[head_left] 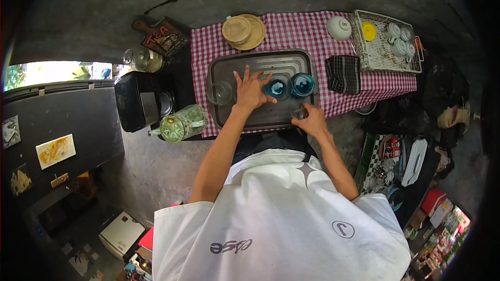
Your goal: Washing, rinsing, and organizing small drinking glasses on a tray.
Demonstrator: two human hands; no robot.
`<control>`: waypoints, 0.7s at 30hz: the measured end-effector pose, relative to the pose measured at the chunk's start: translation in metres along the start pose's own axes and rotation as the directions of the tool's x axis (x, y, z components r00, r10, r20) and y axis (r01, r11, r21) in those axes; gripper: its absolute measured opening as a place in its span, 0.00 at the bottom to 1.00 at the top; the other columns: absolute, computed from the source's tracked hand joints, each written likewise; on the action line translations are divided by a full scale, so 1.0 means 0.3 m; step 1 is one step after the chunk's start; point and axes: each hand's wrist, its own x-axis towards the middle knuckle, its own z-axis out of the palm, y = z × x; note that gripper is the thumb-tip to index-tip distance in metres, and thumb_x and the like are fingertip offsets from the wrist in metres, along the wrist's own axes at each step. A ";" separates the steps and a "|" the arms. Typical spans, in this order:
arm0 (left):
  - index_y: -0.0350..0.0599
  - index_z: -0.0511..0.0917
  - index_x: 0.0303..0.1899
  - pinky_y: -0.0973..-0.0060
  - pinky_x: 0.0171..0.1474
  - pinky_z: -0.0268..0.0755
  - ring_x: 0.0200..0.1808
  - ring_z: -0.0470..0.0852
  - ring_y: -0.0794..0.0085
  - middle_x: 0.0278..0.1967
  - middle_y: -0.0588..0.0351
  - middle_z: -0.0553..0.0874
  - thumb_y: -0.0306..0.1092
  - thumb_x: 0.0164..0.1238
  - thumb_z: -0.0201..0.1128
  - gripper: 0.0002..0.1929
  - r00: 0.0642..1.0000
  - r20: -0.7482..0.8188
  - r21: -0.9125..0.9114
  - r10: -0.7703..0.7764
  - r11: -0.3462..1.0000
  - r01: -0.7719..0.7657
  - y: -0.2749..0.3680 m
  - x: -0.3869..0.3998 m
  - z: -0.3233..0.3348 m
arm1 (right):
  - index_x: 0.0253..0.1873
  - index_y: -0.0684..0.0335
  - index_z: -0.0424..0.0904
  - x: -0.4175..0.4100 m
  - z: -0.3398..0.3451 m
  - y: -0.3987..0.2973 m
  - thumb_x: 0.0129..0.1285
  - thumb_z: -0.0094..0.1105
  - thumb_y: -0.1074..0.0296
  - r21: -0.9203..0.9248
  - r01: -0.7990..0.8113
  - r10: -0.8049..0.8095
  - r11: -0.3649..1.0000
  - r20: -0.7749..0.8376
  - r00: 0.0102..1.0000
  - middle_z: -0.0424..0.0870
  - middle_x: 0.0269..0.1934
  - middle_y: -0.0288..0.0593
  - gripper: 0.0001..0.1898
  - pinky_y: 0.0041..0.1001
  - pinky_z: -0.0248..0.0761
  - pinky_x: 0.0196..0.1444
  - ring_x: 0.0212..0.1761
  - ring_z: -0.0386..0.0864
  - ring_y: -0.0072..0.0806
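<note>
My left hand [253, 93] is spread above a dark metal tray [269, 119], fingers apart. Its thumb and index finger lie at the left side of a glass with blue contents [278, 88]; contact is unclear. A second blue glass [303, 84] stands just to the right. Near the tray's front right corner, my right hand [313, 120] has its fingers around a small clear glass [298, 112], which looks blurred. At the tray's left end stands a clear empty glass [220, 93]. Part of another clear vessel is hidden behind my left hand.
A red-and-white checked cloth [291, 27] covers the table. Behind the tray are wooden lids [244, 31]; to the right, a white bowl [339, 28], a dark folded cloth [343, 74] and a wire basket [384, 60] with cups. A green enamel pitcher [183, 124] stands left.
</note>
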 end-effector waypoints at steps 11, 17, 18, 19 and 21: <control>0.56 0.61 0.70 0.34 0.69 0.30 0.73 0.49 0.45 0.67 0.53 0.67 0.53 0.44 0.73 0.48 0.980 -0.198 0.012 0.026 1.000 -0.024 0.071 -0.131 0.037 | 0.54 0.66 0.76 0.051 0.294 0.162 0.42 0.70 0.63 0.142 0.204 -0.227 0.969 0.165 0.960 0.78 0.48 0.55 0.30 0.39 0.69 0.56 0.52 0.75 0.49; 0.49 0.81 0.52 0.41 0.69 0.43 0.68 0.63 0.46 0.57 0.53 0.77 0.41 0.54 0.71 0.22 0.872 -0.478 -0.165 -0.105 0.986 0.028 0.061 -0.357 0.120 | 0.58 0.62 0.72 0.092 0.362 0.195 0.45 0.68 0.67 0.185 0.355 -0.388 0.916 0.191 0.902 0.76 0.50 0.51 0.30 0.40 0.66 0.59 0.56 0.71 0.49; 0.47 0.82 0.47 0.46 0.67 0.50 0.65 0.68 0.49 0.54 0.53 0.78 0.38 0.55 0.70 0.17 0.872 -0.470 -0.225 -0.138 0.974 0.033 0.036 -0.405 0.142 | 0.59 0.62 0.71 0.100 0.365 0.195 0.46 0.68 0.67 0.172 0.374 -0.403 0.911 0.191 0.895 0.76 0.51 0.52 0.31 0.40 0.66 0.59 0.56 0.71 0.50; 0.46 0.84 0.42 0.52 0.65 0.58 0.62 0.72 0.51 0.52 0.52 0.80 0.35 0.55 0.70 0.13 0.871 -0.461 -0.286 -0.172 0.957 0.037 0.013 -0.450 0.158 | 0.60 0.63 0.70 0.107 0.364 0.185 0.47 0.68 0.67 0.157 0.394 -0.420 0.905 0.191 0.887 0.75 0.52 0.53 0.32 0.41 0.66 0.59 0.57 0.71 0.50; 0.43 0.84 0.38 0.56 0.61 0.63 0.57 0.76 0.53 0.49 0.51 0.82 0.34 0.55 0.70 0.10 0.849 -0.462 -0.381 -0.258 0.922 0.073 -0.027 -0.538 0.190 | 0.61 0.64 0.69 0.094 0.336 0.149 0.48 0.68 0.67 0.145 0.377 -0.399 0.915 0.174 0.901 0.74 0.52 0.53 0.32 0.41 0.66 0.59 0.57 0.70 0.50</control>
